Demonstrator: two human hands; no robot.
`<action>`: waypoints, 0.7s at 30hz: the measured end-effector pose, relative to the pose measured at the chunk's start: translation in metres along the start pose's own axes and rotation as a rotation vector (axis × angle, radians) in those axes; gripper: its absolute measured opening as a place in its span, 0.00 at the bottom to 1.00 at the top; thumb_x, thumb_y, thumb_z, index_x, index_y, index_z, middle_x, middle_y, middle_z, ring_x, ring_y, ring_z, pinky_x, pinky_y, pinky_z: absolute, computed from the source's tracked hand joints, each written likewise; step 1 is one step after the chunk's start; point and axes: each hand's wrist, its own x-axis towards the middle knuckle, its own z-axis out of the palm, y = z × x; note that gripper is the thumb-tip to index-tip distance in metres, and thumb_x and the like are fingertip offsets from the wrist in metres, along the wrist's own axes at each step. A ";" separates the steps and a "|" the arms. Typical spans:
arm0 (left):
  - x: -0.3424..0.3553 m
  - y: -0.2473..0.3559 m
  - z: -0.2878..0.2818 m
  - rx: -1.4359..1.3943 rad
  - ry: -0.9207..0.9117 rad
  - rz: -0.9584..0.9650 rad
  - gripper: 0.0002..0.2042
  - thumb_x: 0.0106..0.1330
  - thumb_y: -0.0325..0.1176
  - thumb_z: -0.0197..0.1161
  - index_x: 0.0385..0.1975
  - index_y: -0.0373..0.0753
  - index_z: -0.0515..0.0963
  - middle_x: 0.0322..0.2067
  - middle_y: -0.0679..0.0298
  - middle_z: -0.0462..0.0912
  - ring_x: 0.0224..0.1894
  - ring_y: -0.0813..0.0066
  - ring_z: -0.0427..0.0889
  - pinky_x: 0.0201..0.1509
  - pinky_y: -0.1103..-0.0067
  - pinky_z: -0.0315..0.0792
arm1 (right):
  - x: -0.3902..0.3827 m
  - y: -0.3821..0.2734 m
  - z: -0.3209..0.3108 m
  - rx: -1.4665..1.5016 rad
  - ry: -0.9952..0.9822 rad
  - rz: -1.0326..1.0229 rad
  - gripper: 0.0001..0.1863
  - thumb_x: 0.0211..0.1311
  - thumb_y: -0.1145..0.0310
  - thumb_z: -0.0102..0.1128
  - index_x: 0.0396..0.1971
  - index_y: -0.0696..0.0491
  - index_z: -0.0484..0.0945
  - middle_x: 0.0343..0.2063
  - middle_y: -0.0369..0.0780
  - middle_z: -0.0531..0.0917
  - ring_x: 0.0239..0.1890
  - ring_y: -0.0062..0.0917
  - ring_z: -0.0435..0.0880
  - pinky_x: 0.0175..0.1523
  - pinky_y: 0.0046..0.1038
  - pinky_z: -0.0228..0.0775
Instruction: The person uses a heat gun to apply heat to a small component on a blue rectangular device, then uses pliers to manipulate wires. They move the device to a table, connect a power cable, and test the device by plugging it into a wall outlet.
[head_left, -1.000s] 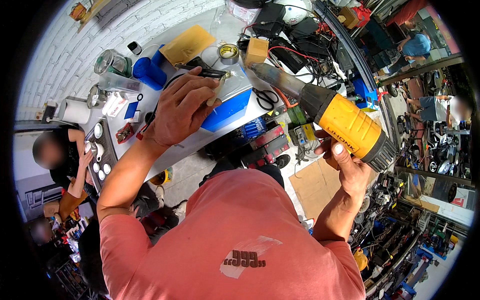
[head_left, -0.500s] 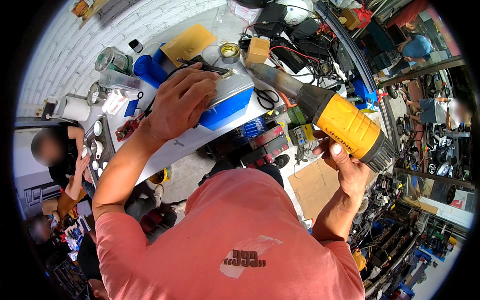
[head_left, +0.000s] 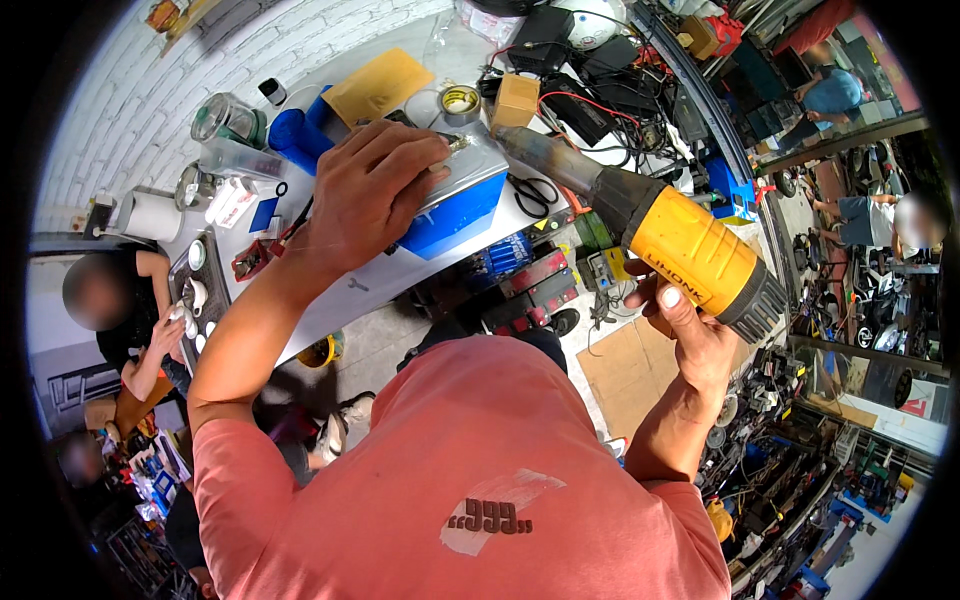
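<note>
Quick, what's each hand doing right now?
Left hand: bent over the blue-sided block; can't tell whether it grips anything.
Right hand: holding the yellow heat gun.

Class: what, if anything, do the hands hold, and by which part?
Right hand: the heat gun, by the near side of its yellow body; any handle is hidden. Left hand: at the blue box; what it holds, if anything, is hidden.

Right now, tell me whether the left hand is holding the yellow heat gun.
No, the right hand grips the yellow heat gun, while the left hand is at the blue-sided block.
</note>
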 end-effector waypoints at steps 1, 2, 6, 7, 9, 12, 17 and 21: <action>0.002 0.000 0.000 0.007 -0.001 0.003 0.11 0.63 0.27 0.72 0.43 0.40 0.80 0.40 0.61 0.88 0.40 0.57 0.86 0.42 0.66 0.80 | 0.000 0.000 0.000 -0.001 -0.002 0.000 0.28 0.70 0.57 0.69 0.62 0.59 0.77 0.44 0.50 0.88 0.33 0.24 0.89 0.28 0.17 0.71; 0.004 0.000 -0.001 0.006 -0.027 -0.013 0.10 0.64 0.28 0.71 0.44 0.39 0.80 0.40 0.59 0.88 0.41 0.56 0.86 0.43 0.66 0.80 | 0.000 -0.001 -0.001 0.033 -0.014 0.012 0.26 0.69 0.61 0.70 0.61 0.60 0.77 0.44 0.49 0.88 0.35 0.25 0.89 0.33 0.21 0.75; 0.010 -0.001 -0.004 0.005 -0.067 -0.079 0.09 0.69 0.29 0.69 0.46 0.37 0.81 0.42 0.56 0.88 0.42 0.56 0.88 0.46 0.68 0.81 | -0.001 -0.006 -0.004 0.112 -0.033 0.043 0.23 0.68 0.69 0.71 0.59 0.62 0.78 0.44 0.48 0.89 0.37 0.27 0.89 0.42 0.27 0.83; 0.012 -0.002 -0.004 0.006 -0.061 -0.097 0.09 0.69 0.29 0.69 0.46 0.37 0.81 0.42 0.56 0.88 0.41 0.58 0.88 0.45 0.69 0.81 | -0.002 -0.006 -0.004 0.118 -0.030 0.046 0.23 0.68 0.68 0.71 0.59 0.62 0.78 0.44 0.47 0.89 0.37 0.27 0.89 0.42 0.27 0.82; 0.013 -0.005 0.000 -0.090 -0.041 -0.208 0.09 0.70 0.29 0.68 0.47 0.36 0.81 0.41 0.57 0.88 0.40 0.63 0.88 0.45 0.72 0.81 | -0.003 -0.006 -0.004 0.127 -0.020 0.045 0.23 0.68 0.69 0.71 0.59 0.62 0.78 0.44 0.47 0.89 0.37 0.27 0.89 0.42 0.27 0.82; 0.018 -0.010 0.005 -0.159 -0.052 -0.290 0.09 0.71 0.29 0.68 0.47 0.36 0.82 0.40 0.58 0.88 0.39 0.70 0.88 0.45 0.76 0.81 | -0.003 -0.005 -0.004 0.142 -0.005 0.043 0.24 0.68 0.68 0.71 0.59 0.62 0.78 0.44 0.47 0.89 0.36 0.28 0.89 0.41 0.26 0.81; 0.026 -0.012 0.006 -0.195 -0.110 -0.270 0.09 0.71 0.29 0.67 0.47 0.36 0.83 0.39 0.59 0.87 0.38 0.74 0.87 0.44 0.78 0.81 | -0.006 -0.002 -0.008 0.156 0.031 0.043 0.25 0.68 0.66 0.72 0.59 0.61 0.78 0.44 0.48 0.89 0.36 0.27 0.89 0.40 0.25 0.80; 0.029 -0.014 0.005 -0.223 -0.108 -0.284 0.08 0.71 0.29 0.68 0.47 0.37 0.83 0.38 0.60 0.87 0.36 0.75 0.86 0.42 0.78 0.80 | -0.006 -0.001 -0.011 0.155 0.042 0.053 0.24 0.69 0.65 0.71 0.59 0.61 0.78 0.43 0.48 0.89 0.36 0.27 0.89 0.39 0.24 0.80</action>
